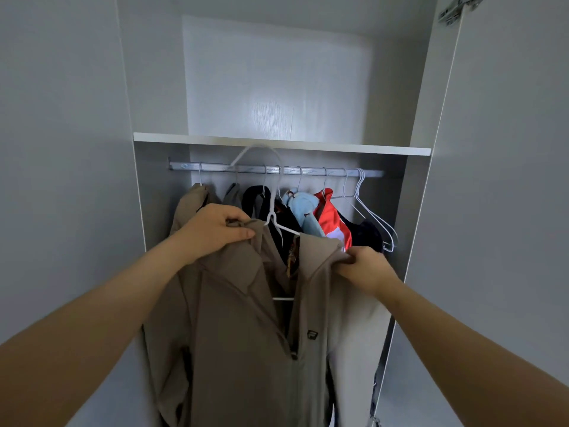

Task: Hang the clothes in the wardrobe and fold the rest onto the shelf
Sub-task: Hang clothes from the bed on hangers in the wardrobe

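Observation:
A taupe jacket (243, 328) hangs on a white wire hanger (271, 192) in front of the open wardrobe. My left hand (215, 231) grips its left shoulder and my right hand (366, 266) grips its right shoulder. The hanger's hook rises in front of the metal rail (311, 171), just under the shelf (277, 143); whether it rests on the rail I cannot tell. On the rail hang another taupe garment (191, 204), a dark one (255, 198), a light blue one (303, 211), a red one (331, 217) and a navy one (366, 232).
Empty white hangers (369, 211) hang at the rail's right end. The wardrobe door (508, 180) stands open on the right, with a hinge (458, 9) at its top. A closed panel (61, 149) is on the left. The space above the shelf holds nothing visible.

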A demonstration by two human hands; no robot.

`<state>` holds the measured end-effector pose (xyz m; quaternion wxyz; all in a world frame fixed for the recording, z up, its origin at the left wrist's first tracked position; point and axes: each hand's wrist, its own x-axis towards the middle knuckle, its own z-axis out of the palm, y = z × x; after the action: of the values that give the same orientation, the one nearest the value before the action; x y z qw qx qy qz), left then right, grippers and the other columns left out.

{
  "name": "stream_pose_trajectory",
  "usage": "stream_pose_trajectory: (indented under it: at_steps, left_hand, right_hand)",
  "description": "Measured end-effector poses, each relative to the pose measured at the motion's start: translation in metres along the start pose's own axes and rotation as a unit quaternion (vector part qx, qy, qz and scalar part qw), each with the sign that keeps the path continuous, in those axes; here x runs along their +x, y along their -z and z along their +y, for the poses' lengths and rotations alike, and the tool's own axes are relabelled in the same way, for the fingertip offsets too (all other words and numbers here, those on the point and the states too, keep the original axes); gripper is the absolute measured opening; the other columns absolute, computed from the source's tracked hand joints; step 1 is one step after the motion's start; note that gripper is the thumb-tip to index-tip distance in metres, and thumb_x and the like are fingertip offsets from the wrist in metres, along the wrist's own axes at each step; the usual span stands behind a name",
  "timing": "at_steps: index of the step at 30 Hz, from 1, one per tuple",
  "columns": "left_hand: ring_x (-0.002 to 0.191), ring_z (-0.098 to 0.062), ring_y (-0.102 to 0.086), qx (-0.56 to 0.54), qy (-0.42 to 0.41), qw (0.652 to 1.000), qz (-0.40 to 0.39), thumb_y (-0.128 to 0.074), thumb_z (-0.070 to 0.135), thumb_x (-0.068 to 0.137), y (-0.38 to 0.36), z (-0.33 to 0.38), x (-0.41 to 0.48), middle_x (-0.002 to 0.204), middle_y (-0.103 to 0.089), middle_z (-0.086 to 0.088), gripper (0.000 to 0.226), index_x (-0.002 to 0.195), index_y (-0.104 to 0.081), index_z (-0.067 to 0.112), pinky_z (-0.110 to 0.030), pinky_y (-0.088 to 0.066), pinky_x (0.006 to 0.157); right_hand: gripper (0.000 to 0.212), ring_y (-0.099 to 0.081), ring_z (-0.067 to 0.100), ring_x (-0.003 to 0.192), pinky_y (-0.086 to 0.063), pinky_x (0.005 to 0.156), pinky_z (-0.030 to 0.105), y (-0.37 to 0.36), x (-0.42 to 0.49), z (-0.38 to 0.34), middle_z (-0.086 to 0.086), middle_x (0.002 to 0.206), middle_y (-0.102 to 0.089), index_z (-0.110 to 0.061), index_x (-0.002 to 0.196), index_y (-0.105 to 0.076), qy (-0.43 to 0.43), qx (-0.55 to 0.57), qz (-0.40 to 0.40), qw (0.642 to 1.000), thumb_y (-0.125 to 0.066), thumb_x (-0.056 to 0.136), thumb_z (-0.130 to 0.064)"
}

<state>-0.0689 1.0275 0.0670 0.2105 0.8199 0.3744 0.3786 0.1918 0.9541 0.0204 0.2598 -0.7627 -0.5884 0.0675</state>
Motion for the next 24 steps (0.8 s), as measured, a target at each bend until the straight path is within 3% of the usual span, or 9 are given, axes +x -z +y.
stream_pose_trajectory:
  at_steps: [2,6,10,12,15,18,20,22,24]
  left_hand:
    - [0.072,0.007,-0.06,-0.02,-0.003,0.999,-0.049,-0.07,0.018,0.081,-0.003,0.003,-0.001,0.074,-0.066,0.018,0.013,0.08,-0.069,0.03,-0.006,-0.044,0.066]
    - [0.075,0.005,-0.064,-0.107,0.05,0.988,-0.101,-0.062,0.018,0.088,-0.007,0.005,-0.001,0.076,-0.07,0.019,0.023,0.075,-0.071,0.036,-0.007,-0.048,0.064]
    - [0.079,-0.01,-0.06,-0.087,0.097,0.97,0.206,-0.062,0.014,0.088,0.001,0.009,0.015,0.082,-0.066,0.006,0.02,0.073,-0.066,0.027,-0.024,-0.049,0.075]
    - [0.074,-0.007,-0.062,-0.166,0.13,0.948,0.238,-0.063,0.008,0.085,-0.005,0.014,0.017,0.085,-0.065,0.0,0.015,0.079,-0.066,0.022,-0.02,-0.052,0.069]
    - [0.079,-0.01,-0.061,-0.328,0.197,0.923,0.044,-0.06,0.005,0.088,-0.022,0.02,0.011,0.094,-0.062,-0.003,0.026,0.112,-0.06,0.013,-0.019,-0.052,0.056]
    - [0.111,-0.019,-0.052,0.032,0.096,0.995,0.009,-0.054,0.019,0.093,-0.026,0.003,0.006,0.125,-0.053,-0.003,0.033,0.126,-0.05,0.018,-0.035,-0.047,0.091]
    - [0.116,-0.017,-0.049,0.147,0.026,0.988,-0.042,-0.049,0.035,0.094,-0.023,-0.004,0.002,0.123,-0.053,0.002,0.028,0.12,-0.054,0.024,-0.035,-0.041,0.098]
    - [0.104,-0.012,-0.054,0.114,0.035,0.977,-0.174,-0.047,0.041,0.094,-0.025,-0.005,-0.005,0.106,-0.06,0.005,0.019,0.101,-0.061,0.03,-0.025,-0.042,0.088]
    - [0.087,-0.013,-0.055,0.083,0.031,0.979,-0.186,-0.051,0.034,0.093,-0.032,-0.004,-0.009,0.094,-0.065,-0.008,0.017,0.083,-0.064,0.029,-0.025,-0.042,0.079]
  right_hand:
    - [0.011,-0.056,0.017,0.086,-0.036,0.063,0.022,0.001,-0.002,-0.012,0.0,0.084,-0.06,-0.013,0.089,-0.066,0.084,0.035,-0.035,0.995,-0.058,0.084,-0.02]
    - [0.017,-0.062,-0.004,0.075,-0.046,0.068,0.009,-0.011,-0.014,-0.024,-0.014,0.075,-0.069,-0.016,0.084,-0.071,0.141,0.263,-0.116,0.947,-0.064,0.081,-0.001]
    - [0.032,-0.062,-0.012,0.065,-0.046,0.062,0.004,-0.024,-0.02,-0.019,-0.017,0.073,-0.068,-0.023,0.092,-0.069,0.134,0.348,-0.126,0.919,-0.064,0.08,0.007]
    - [0.038,-0.063,-0.01,0.066,-0.047,0.061,0.005,-0.027,-0.02,-0.02,-0.018,0.072,-0.069,-0.027,0.095,-0.067,0.131,0.375,-0.121,0.91,-0.063,0.081,0.008]
    - [0.038,-0.065,-0.007,0.069,-0.048,0.062,0.007,-0.025,-0.02,-0.022,-0.017,0.076,-0.07,-0.027,0.095,-0.066,0.13,0.392,-0.118,0.903,-0.063,0.081,0.008]
    - [0.041,-0.066,-0.005,0.068,-0.048,0.062,0.008,-0.019,-0.021,-0.017,-0.012,0.079,-0.07,-0.026,0.099,-0.066,0.125,0.404,-0.092,0.901,-0.061,0.081,0.01]
    - [0.042,-0.066,-0.004,0.065,-0.047,0.06,0.007,-0.016,-0.021,-0.012,-0.013,0.077,-0.07,-0.025,0.102,-0.066,0.106,0.416,-0.079,0.9,-0.059,0.081,0.011]
    - [0.04,-0.066,-0.002,0.064,-0.048,0.058,0.008,-0.014,-0.022,-0.009,-0.012,0.075,-0.071,-0.02,0.102,-0.068,0.092,0.422,-0.075,0.899,-0.057,0.081,0.013]
    - [0.032,-0.068,0.002,0.069,-0.05,0.061,0.011,-0.012,-0.022,-0.007,-0.006,0.078,-0.073,-0.014,0.099,-0.072,0.084,0.405,-0.09,0.906,-0.056,0.082,0.009]
